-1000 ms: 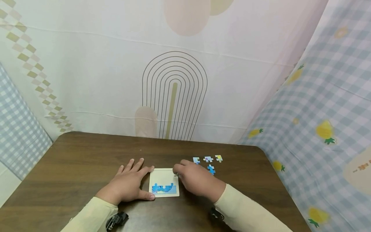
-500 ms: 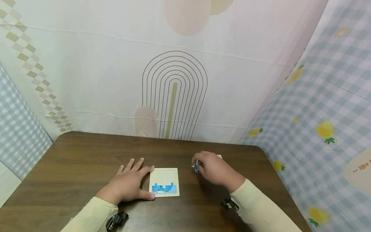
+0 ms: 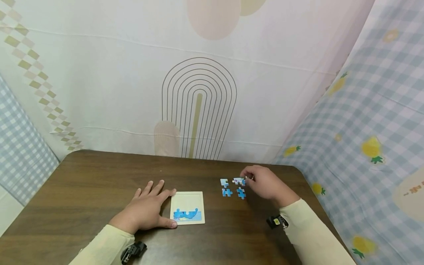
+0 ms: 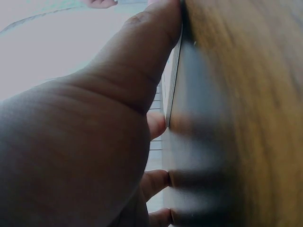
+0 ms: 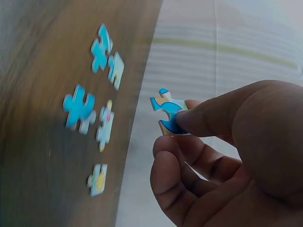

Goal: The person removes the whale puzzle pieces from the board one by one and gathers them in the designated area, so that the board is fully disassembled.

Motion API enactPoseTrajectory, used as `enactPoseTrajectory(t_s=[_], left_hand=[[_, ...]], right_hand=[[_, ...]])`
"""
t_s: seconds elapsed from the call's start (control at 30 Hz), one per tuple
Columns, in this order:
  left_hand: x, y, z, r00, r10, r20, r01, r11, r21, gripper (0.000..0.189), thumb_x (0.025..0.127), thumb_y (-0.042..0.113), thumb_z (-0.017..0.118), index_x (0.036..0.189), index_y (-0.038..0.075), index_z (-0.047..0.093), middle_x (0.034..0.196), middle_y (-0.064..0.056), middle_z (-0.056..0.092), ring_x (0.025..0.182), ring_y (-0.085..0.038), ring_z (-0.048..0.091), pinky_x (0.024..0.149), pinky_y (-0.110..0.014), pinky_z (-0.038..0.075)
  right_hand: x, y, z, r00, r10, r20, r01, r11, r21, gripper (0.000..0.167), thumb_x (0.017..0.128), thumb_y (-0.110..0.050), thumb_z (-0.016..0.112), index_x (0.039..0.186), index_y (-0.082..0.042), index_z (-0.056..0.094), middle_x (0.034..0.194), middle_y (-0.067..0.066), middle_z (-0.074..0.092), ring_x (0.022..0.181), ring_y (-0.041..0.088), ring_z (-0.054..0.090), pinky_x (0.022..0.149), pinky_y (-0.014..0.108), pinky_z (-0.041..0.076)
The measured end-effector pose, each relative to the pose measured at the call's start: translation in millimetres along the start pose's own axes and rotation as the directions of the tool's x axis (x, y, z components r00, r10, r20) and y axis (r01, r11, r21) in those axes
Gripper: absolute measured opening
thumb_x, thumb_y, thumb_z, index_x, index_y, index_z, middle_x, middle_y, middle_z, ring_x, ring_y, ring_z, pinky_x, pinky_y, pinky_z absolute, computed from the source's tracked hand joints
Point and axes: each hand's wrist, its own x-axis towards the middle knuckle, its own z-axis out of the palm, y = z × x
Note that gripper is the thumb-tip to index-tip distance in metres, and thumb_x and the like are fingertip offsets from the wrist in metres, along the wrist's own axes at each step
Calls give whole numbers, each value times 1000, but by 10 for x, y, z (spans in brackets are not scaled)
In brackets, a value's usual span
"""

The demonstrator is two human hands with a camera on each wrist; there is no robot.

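Note:
My left hand [image 3: 147, 208] rests on the table with its fingers spread. Its thumb and index finger touch the left corners of a small cream puzzle tray [image 3: 187, 198]. Along the tray's lower part lies a strip of joined blue pieces [image 3: 186, 214]. Up in the air over the table's right side, my right hand [image 3: 263, 183] pinches a jigsaw piece [image 5: 171, 111], blue with orange and white, between thumb and fingers. Below that hand are loose pieces: two blue ones [image 3: 226, 192], a pale one [image 3: 238, 180] and, in the right wrist view, a yellowish one [image 5: 97, 179].
Another pale-and-blue piece [image 3: 224, 182] lies in the upper row of loose pieces. The brown table [image 3: 109, 176] ends at a white patterned cloth [image 3: 116, 84] at the back. A blue checked cloth [image 3: 364, 147] hangs along the right side.
My right hand has moved from the tray rightward, past the loose pieces to their right side. A blue piece at the lower left of the group now shows fully. The left hand stays put.

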Motion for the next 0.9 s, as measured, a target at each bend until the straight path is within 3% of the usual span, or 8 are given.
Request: enactPoseTrajectory(t_s=[0.17, 0.3, 0.67, 0.9], left_hand=[[-10, -10, -1, 1000, -3, 0, 3, 1000, 5, 114, 76, 82, 89, 170, 29, 52, 184, -26, 28, 168, -65, 17, 126, -89, 19], [-14, -8, 1, 1000, -2, 0, 2, 1000, 5, 113, 76, 81, 89, 169, 30, 52, 184, -26, 28, 168, -65, 17, 126, -89, 19], [-1, 3, -1, 1000, 3, 8, -3, 1000, -3, 113, 77, 81, 88, 170, 30, 50, 185, -26, 26, 169, -65, 16, 126, -89, 18], [7, 0, -5, 1000, 0, 11, 0, 1000, -1, 113, 77, 82, 88, 171, 30, 50, 185, -26, 25, 169, -65, 15, 127, -89, 17]], right_hand=[[-13, 194, -15, 994, 83, 66, -88, 993, 76, 19, 111, -8, 64, 120, -13, 79, 90, 1, 61, 75, 16, 53, 73, 36, 47], [-19, 331, 12, 988, 115, 102, -126, 986, 113, 19, 109, -7, 62, 118, -13, 78, 87, 1, 60, 73, 16, 52, 71, 36, 46], [-46, 580, 115, 979, 123, 162, -142, 984, 112, 19, 104, -4, 63, 113, -11, 78, 97, 0, 73, 82, 15, 61, 76, 35, 53], [-34, 670, 166, 978, 146, 149, -167, 976, 137, 22, 103, -1, 66, 123, -4, 72, 87, 2, 67, 75, 16, 59, 70, 35, 51]])
